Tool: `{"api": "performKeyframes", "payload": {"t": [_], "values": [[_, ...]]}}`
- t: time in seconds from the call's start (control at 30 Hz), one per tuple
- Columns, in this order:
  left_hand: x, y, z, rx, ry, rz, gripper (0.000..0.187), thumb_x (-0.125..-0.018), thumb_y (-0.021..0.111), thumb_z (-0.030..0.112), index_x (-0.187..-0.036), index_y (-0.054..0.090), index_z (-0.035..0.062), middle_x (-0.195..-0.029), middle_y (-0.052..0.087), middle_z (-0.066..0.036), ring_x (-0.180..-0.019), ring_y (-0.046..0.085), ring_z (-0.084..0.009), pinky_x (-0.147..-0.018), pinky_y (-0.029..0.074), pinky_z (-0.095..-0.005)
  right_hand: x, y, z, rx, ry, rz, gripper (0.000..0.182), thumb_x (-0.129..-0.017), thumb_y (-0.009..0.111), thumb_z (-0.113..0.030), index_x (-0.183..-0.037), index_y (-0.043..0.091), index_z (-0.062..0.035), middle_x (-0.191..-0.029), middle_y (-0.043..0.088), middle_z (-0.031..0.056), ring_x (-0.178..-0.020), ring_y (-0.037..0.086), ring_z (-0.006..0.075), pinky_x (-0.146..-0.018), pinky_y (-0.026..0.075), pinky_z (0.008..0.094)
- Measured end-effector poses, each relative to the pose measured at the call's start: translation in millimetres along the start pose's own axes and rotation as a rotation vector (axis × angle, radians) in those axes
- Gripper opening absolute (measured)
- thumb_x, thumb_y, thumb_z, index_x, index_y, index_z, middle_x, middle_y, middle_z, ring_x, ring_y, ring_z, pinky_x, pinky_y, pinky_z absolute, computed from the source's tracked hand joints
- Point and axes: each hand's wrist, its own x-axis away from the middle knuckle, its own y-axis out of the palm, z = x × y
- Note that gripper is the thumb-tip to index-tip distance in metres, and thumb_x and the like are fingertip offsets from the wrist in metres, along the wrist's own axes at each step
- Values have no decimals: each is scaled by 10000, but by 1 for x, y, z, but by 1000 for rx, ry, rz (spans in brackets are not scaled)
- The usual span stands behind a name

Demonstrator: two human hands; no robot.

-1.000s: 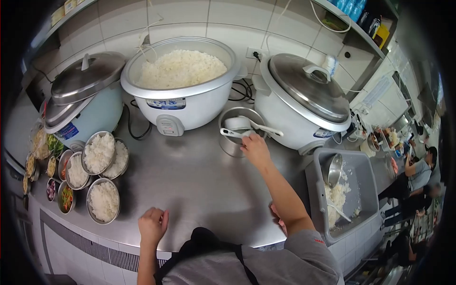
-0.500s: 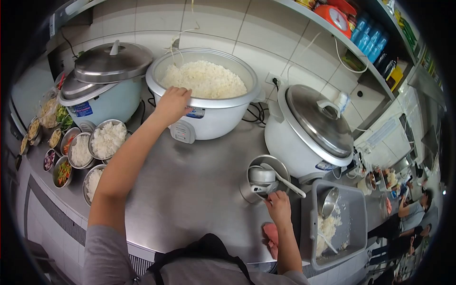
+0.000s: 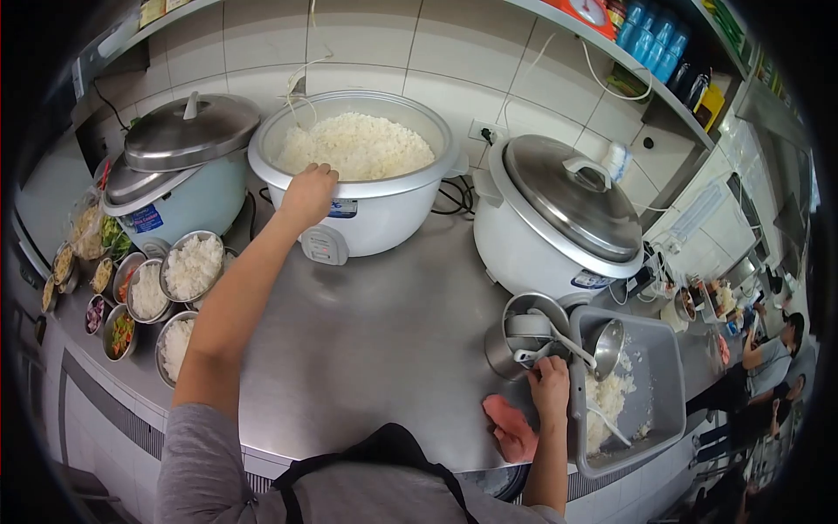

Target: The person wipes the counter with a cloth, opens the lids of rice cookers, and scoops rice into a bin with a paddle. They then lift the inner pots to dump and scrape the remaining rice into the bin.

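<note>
My left hand (image 3: 312,194) is closed over the front rim of an uncovered rice cooker (image 3: 384,214), which holds a large mound of cooked rice (image 3: 358,147). Off to the right, my right hand (image 3: 549,384) grips the near edge of a steel pot (image 3: 499,349). Inside that pot stand a small metal cup (image 3: 527,326) and pale-handled serving utensils, one handle leaning out over the right side. A pink cloth (image 3: 511,428) lies on the steel counter (image 3: 367,349) just left of my right wrist.
A grey tub (image 3: 655,393) with loose rice, a metal bowl (image 3: 606,348) and a spoon sits at right. Lidded rice cookers (image 3: 563,201) (image 3: 188,196) flank the open one. Bowls of rice (image 3: 194,266) and chopped vegetables crowd the left. People (image 3: 768,375) stand far right.
The steel pot has shifted right with my right hand, coming up beside the grey tub. My left hand stays on the cooker's rim. The whole view has turned slightly.
</note>
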Motion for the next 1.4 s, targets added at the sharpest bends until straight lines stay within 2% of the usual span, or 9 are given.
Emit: {"api": "performKeyframes", "payload": {"t": [0.1,0.8,0.87,0.93,1.0,1.17,1.27,1.33,1.4], "values": [[15,7,10,115,-40,144,216,-597,540,-41,-801,537,31,-851,535,-117,-863,503,-277,-750,403,-373,3,1,5,11,59,40,186,-619,658,-77,-748,525,-62,-797,500,95,-801,488,289,-708,400,389],[87,-32,44,271,64,225,200,-587,514,-8,-784,524,25,-805,519,-104,-799,496,-262,-709,370,-344,13,14,7,-16,54,125,256,-568,678,-13,-745,493,-18,-808,476,125,-821,470,323,-718,381,403],[89,-31,46,290,43,249,197,-596,506,-9,-788,537,20,-798,515,-100,-784,494,-258,-706,372,-340,9,5,-3,-24,61,137,234,-583,655,5,-754,497,-17,-819,481,131,-824,471,318,-716,382,408],[90,-32,47,288,34,251,196,-601,502,-10,-790,547,18,-799,514,-100,-786,493,-255,-711,372,-336,7,4,1,54,-132,208,184,-721,626,-189,-724,525,-35,-714,497,144,-705,488,299,-647,413,395],[93,-31,46,295,39,226,317,-535,611,4,-840,538,49,-838,505,-84,-822,483,-254,-726,366,-341,7,1,0,48,-97,151,186,-717,624,-182,-740,529,-23,-741,510,158,-723,493,314,-661,411,410],[92,-37,47,281,31,145,336,-542,608,19,-871,543,42,-859,515,-82,-840,486,-253,-741,375,-347,9,2,-3,37,12,95,178,-720,611,-161,-784,543,-9,-817,537,181,-777,501,335,-680,407,427],[97,-41,47,326,30,120,338,-563,598,29,-896,544,46,-898,523,-90,-872,484,-264,-767,384,-352,2,-13,-24,22,-84,233,173,-763,597,-166,-766,538,-4,-732,539,121,-696,509,261,-612,409,368],[95,-55,51,485,34,358,321,-581,588,26,-898,543,51,-912,524,-95,-876,480,-301,-767,391,-378,3,-6,-25,-177,-71,331,198,-611,622,25,-764,503,-14,-818,489,140,-803,479,317,-690,393,399],[99,-70,54,386,105,448,295,-561,589,42,-854,570,72,-906,551,-77,-821,491,-277,-694,377,-367,-2,1,-32,-219,-81,392,152,-638,594,31,-759,513,-12,-776,504,137,-730,495,312,-634,411,384]]}}
